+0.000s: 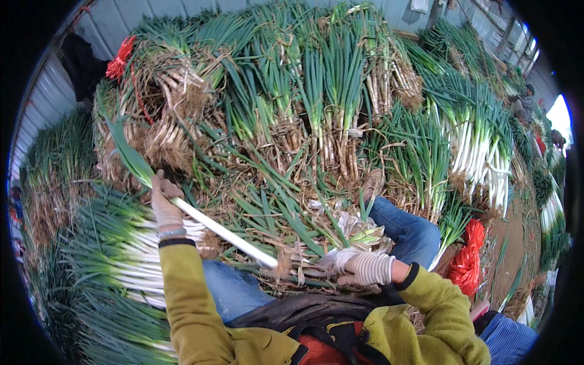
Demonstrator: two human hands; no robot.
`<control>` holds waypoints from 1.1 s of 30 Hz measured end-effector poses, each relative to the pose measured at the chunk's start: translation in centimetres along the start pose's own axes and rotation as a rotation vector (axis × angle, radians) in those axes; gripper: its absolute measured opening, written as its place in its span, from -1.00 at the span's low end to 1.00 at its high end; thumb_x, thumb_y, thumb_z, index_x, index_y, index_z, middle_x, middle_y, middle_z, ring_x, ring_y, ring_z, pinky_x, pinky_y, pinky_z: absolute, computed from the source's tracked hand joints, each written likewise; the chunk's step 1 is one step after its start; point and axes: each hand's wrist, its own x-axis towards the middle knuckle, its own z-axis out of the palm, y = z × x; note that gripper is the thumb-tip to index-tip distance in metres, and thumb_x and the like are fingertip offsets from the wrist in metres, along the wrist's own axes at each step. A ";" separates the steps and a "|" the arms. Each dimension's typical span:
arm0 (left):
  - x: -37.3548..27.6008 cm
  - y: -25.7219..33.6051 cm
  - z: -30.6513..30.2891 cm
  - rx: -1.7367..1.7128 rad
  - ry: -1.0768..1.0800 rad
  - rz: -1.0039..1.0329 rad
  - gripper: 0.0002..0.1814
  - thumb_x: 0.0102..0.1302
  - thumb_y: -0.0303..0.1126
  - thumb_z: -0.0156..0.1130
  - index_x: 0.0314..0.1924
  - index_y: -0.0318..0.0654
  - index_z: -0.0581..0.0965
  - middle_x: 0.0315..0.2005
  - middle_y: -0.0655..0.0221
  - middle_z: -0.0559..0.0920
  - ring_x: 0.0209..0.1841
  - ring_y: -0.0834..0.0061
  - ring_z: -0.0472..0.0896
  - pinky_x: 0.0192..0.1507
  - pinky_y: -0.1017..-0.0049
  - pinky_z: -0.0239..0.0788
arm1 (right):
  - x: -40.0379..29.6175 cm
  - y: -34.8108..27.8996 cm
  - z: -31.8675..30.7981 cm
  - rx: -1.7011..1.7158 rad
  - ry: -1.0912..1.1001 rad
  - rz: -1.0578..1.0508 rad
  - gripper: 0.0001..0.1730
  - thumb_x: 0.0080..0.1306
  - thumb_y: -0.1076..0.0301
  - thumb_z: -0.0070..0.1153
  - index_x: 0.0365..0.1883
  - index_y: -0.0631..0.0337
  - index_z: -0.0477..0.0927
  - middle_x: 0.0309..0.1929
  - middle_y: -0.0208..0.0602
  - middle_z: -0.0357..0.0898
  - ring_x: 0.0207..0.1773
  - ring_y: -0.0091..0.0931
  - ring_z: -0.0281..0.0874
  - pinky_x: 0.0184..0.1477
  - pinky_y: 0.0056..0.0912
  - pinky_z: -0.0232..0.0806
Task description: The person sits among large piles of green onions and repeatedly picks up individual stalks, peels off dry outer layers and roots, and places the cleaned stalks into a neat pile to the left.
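My left hand (166, 200), in a tan glove, is shut around a long green onion (223, 232) where its green leaves meet the white stalk. The leaves point up and left; the root end, slightly blurred, reaches over my lap. My right hand (367, 268) wears a whitish glove with a striped cuff and rests near my right thigh, apart from that stalk. Its fingers are curled beside pale papery onion skins (326, 260); whether they grip any is unclear. Loose leaves and trimmings (273, 205) lie between my legs.
White-stalked green onions (141, 269) lie piled at my left. Tied, soil-stained bundles (333, 91) form a high stack ahead. Cleaned onions (479, 146) lean at the right, near red plastic twine (467, 258). My shoe (372, 182) touches the litter.
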 end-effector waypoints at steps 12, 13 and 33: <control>-4.8 -12.2 5.9 0.371 0.020 -0.241 -0.60 0.29 -0.25 0.37 0.08 0.00 0.45 -0.54 0.63 0.27 -0.64 0.75 0.20 -0.62 0.67 0.11 | 7.8 10.7 -10.2 0.259 0.114 0.197 -0.51 0.40 -0.02 0.05 0.09 0.17 0.58 -0.09 -0.12 0.67 -0.08 -0.32 0.63 0.02 -0.30 0.43; -5.1 -12.2 6.6 0.359 0.003 -0.260 -0.52 0.32 -0.25 0.34 0.19 -0.03 0.42 -0.52 0.63 0.28 -0.60 0.77 0.22 -0.60 0.68 0.13 | 9.5 13.6 -10.6 0.087 0.208 0.288 -0.47 0.35 -0.06 0.07 0.06 0.18 0.58 -0.12 -0.01 0.66 -0.08 -0.18 0.64 0.02 -0.21 0.44; -2.8 -15.8 6.1 0.250 0.112 -0.561 -0.77 0.42 -0.28 0.21 0.04 -0.05 0.51 -0.53 0.72 0.31 -0.62 0.83 0.15 -0.63 0.74 0.02 | 24.6 41.1 -9.6 0.347 0.769 1.097 -0.04 0.07 -0.16 0.34 0.30 0.25 0.33 0.27 0.16 0.38 0.32 -0.07 0.37 0.33 -0.11 0.27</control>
